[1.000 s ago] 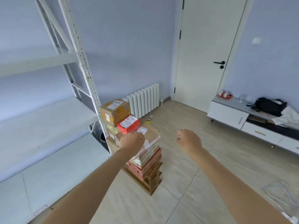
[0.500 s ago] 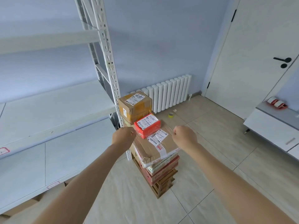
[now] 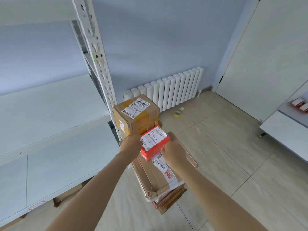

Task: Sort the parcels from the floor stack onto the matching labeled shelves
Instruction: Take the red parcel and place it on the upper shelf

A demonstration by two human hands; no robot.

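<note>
A small red parcel (image 3: pixel 154 143) with a white label lies on top of the floor stack (image 3: pixel 160 177). My left hand (image 3: pixel 131 144) grips its left side and my right hand (image 3: pixel 173 151) grips its right side. Under it lies a wide brown cardboard parcel (image 3: pixel 155 179) with a long white label. Behind the red parcel stands a taped brown box (image 3: pixel 135 114) with a handwritten label. The white shelf rack (image 3: pixel 50 114) rises to the left, with a small label (image 3: pixel 37 205) on its lower shelf edge.
A white radiator (image 3: pixel 168 90) lines the back wall. A yellow tape roll (image 3: pixel 177 114) lies on the tiled floor near it. A white door (image 3: pixel 270 47) and a white cabinet (image 3: pixel 286 130) stand to the right. Cardboard shows under the lowest shelf (image 3: pixel 66 195).
Both hands moved in from beside the stack and closed on the two sides of the red parcel. The view came closer to the stack and tilted down.
</note>
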